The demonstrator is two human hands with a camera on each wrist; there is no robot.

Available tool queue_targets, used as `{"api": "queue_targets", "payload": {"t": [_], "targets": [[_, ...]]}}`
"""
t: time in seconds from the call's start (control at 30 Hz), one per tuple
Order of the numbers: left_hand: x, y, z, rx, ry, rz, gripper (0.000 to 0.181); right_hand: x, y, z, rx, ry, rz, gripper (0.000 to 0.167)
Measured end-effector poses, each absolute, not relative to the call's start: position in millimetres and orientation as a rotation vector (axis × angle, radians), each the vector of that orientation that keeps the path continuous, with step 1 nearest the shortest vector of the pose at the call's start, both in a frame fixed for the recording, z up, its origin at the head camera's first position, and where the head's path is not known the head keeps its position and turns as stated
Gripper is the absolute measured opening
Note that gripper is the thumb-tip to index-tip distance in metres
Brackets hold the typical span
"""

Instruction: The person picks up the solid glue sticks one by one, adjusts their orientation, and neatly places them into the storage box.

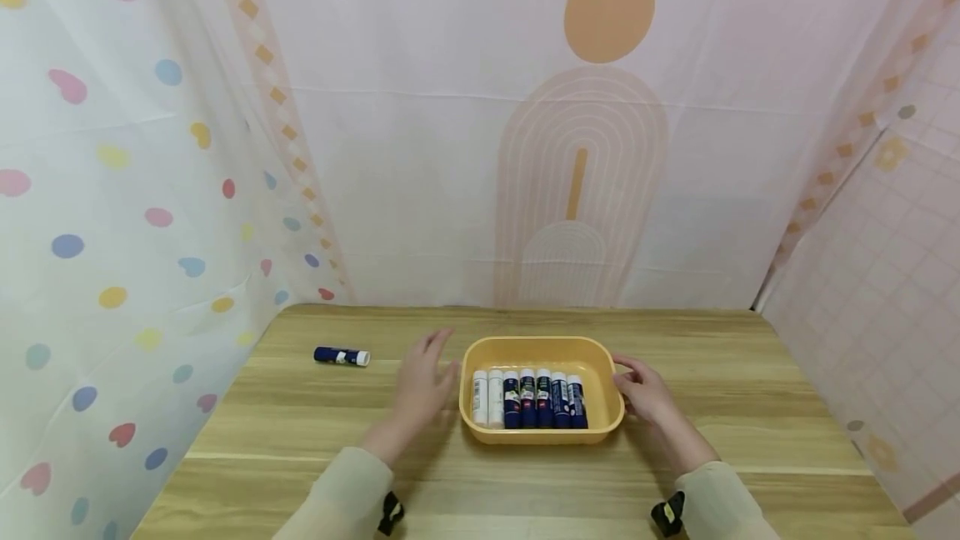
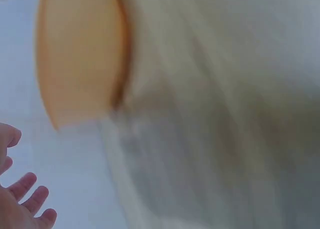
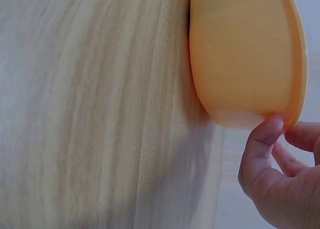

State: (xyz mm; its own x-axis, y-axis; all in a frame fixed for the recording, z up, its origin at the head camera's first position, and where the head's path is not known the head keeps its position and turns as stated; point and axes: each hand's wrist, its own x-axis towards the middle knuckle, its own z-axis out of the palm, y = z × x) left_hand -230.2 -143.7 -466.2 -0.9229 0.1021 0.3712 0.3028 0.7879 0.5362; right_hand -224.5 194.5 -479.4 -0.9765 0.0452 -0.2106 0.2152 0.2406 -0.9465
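Note:
A yellow plastic basket (image 1: 542, 437) stands on the table, with a row of glue sticks (image 1: 527, 398) lined up side by side inside it. Two of them are white; the others are navy with white caps. My right hand (image 1: 647, 390) pinches the basket's right end at the rim; in the right wrist view, thumb and fingers of that hand (image 3: 285, 179) meet on the yellow wall. Just left of the basket, my left hand (image 1: 422, 382) hovers with fingers extended, holding nothing. Its fingers also show spread in the left wrist view, apart from the basket (image 2: 82, 59).
A single navy glue stick (image 1: 341, 357) lies on its side at the table's back left. The wooden table (image 1: 712, 365) ends at a patterned curtain (image 1: 420, 190) behind, with more curtain along both sides.

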Motion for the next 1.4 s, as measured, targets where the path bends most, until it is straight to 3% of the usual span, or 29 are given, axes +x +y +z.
{"api": "queue_targets", "payload": {"t": [0.37,0.67,1.0,1.4], "targets": [[-221,-219,-501,-0.212,-2.825,-0.601,0.07,-225,197,-482,0.258,2.344,-1.843,0.041],[-241,-252,-499,-0.076,-2.948,-0.409,0.073,-225,198,-481,0.263,2.347,-1.847,0.041],[-257,-271,-494,0.049,-3.07,-0.28,0.066,-225,194,-481,0.271,2.35,-1.845,0.041],[-258,-276,-489,0.067,-3.055,-0.084,0.038,-226,193,-479,0.258,2.35,-1.849,0.04]]}}
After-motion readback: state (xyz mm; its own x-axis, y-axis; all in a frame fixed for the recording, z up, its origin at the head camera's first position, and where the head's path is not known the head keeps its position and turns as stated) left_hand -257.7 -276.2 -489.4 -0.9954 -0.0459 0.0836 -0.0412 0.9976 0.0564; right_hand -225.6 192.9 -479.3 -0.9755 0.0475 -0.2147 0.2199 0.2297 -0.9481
